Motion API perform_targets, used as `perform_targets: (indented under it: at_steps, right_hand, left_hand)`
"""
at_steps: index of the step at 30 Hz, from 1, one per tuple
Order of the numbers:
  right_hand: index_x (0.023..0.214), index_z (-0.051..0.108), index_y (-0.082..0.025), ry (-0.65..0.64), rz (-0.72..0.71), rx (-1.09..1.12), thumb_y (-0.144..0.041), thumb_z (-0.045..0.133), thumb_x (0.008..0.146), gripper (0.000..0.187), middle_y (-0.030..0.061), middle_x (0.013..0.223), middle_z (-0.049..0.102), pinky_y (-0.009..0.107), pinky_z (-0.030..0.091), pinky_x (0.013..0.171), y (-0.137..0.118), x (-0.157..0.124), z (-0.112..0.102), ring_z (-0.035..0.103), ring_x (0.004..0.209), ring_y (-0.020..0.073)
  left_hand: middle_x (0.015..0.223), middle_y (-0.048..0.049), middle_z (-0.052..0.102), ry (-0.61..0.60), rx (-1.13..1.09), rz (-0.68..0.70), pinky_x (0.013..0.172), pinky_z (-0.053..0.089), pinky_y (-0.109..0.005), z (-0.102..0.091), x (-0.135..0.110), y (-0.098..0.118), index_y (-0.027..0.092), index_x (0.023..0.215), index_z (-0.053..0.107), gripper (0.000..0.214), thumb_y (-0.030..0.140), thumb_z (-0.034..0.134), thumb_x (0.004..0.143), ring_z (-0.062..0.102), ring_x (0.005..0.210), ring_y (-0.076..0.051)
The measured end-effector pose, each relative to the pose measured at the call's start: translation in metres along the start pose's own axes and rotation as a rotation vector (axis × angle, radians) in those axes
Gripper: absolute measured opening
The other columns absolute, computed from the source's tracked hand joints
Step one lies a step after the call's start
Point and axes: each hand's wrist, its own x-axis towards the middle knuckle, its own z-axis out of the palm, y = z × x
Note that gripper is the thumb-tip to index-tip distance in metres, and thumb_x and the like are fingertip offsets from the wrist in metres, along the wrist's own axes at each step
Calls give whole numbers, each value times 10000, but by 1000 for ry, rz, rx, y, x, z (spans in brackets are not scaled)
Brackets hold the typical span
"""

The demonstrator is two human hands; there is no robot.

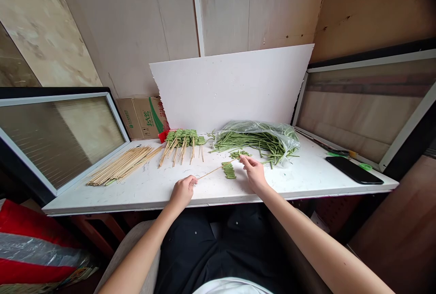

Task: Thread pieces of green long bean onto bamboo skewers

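Observation:
My left hand is closed on the near end of a thin bamboo skewer that slants up to the right over the white table. Several short green bean pieces are threaded on the skewer near its far end. My right hand pinches a small green bean piece at the skewer's tip. A little heap of cut bean pieces lies just beyond that hand.
A pile of bare skewers lies at the left, finished bean skewers behind them. A clear bag of long green beans sits at the back. A black phone lies at the right. Cardboard box stands back left.

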Motion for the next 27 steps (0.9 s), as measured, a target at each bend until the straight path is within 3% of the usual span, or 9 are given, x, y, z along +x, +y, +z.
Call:
perform_targets:
  at_steps: [6, 10, 13, 18, 23, 27]
  right_hand:
    - [970, 836, -198, -25, -43, -38, -691, 815, 747, 542, 111, 1005, 793, 359, 487, 783, -10, -5, 2, 674, 965, 289]
    - [927, 832, -204, -31, -28, -6, -690, 836, 720, 528, 103, 991, 788, 347, 473, 759, -19, -2, 2, 663, 934, 272]
    - [908, 830, -207, 16, 0, 21, -702, 849, 683, 544, 103, 969, 787, 338, 460, 719, -23, 3, 1, 660, 926, 275]
    - [877, 828, -200, 77, 14, 37, -707, 859, 645, 559, 113, 949, 790, 342, 456, 708, -28, 4, 0, 673, 929, 286]
    - [917, 827, -200, 56, -33, 34, -701, 843, 686, 552, 106, 957, 790, 344, 465, 711, -25, 0, 4, 669, 911, 273]
    - [906, 822, -205, 49, -50, 35, -698, 830, 724, 526, 94, 937, 777, 339, 471, 707, -20, -3, 7, 656, 892, 261]
  left_hand:
    - [837, -38, 769, -48, 21, -20, 718, 470, -274, -2, 0, 1, 213, 868, 716, 268, 137, 478, 964, 700, 770, -192]
    - [784, -28, 729, -32, -30, 3, 682, 464, -273, -2, 2, 1, 209, 928, 718, 285, 249, 456, 1033, 664, 710, -181]
    - [849, -38, 730, 28, -97, 50, 708, 486, -271, -1, 4, 1, 203, 958, 715, 242, 339, 529, 1033, 664, 744, -175]
    - [893, -50, 721, 98, -89, 109, 744, 489, -270, 0, 3, 2, 197, 923, 734, 240, 309, 550, 1027, 655, 779, -169]
    - [763, -20, 714, 21, -31, -3, 722, 474, -269, -1, 0, 8, 203, 917, 752, 270, 204, 499, 1010, 666, 732, -172]
    - [865, -25, 779, -38, 46, -77, 723, 476, -268, -4, -2, 14, 220, 925, 744, 263, 146, 496, 977, 715, 811, -190]
